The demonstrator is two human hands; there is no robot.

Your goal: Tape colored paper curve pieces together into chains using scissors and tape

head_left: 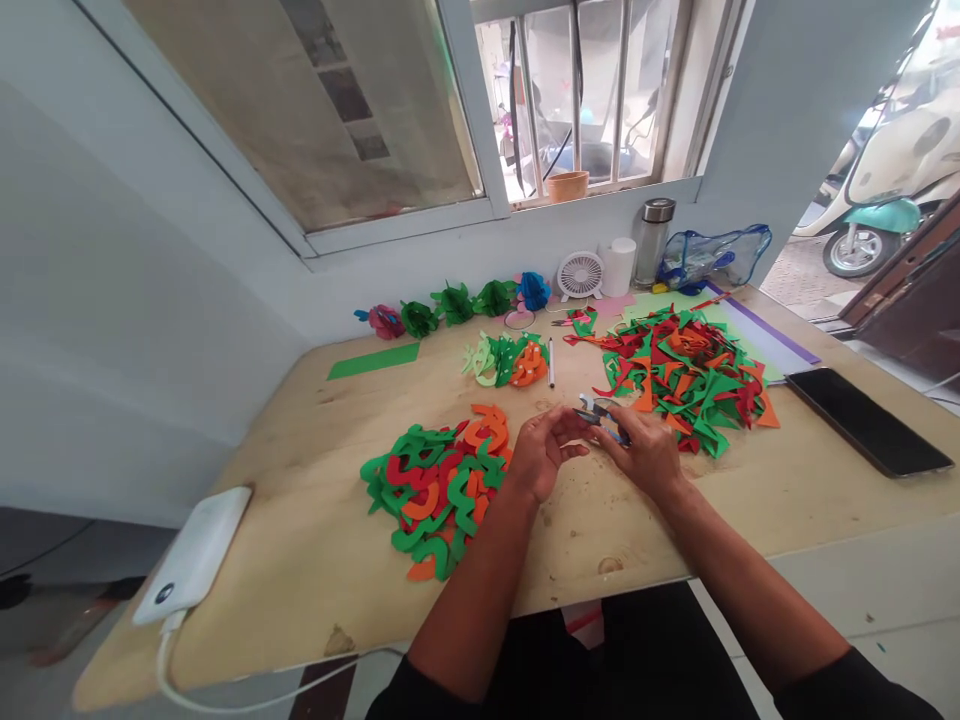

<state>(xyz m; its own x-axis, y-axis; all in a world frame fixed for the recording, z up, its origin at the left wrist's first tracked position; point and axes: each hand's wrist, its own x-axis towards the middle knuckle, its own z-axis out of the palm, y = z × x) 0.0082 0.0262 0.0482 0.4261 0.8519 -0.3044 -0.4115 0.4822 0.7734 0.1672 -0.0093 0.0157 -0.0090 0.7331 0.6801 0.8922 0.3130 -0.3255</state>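
My right hand (646, 447) is closed around what looks like a pair of scissors (598, 411), with dark blades and a bluish handle partly hidden by the fingers. My left hand (546, 447) meets it at the tip, thumb and fingers curled together. Whatever the left fingers pinch is too small and covered to name. Left of the hands lies a pile of curved green, red and orange cut pieces (439, 490). To their right is a heap of angular scraps (686, 375) in the same colours.
Paper flowers (454, 303) line the wall beside a small white fan (580, 274) and a glass bottle (654, 243). Decorated cut-outs (510, 360) and a pen (552, 363) lie mid-table. A phone (870, 420) rests at right; a white power bank (196, 550) with a cable is at left.
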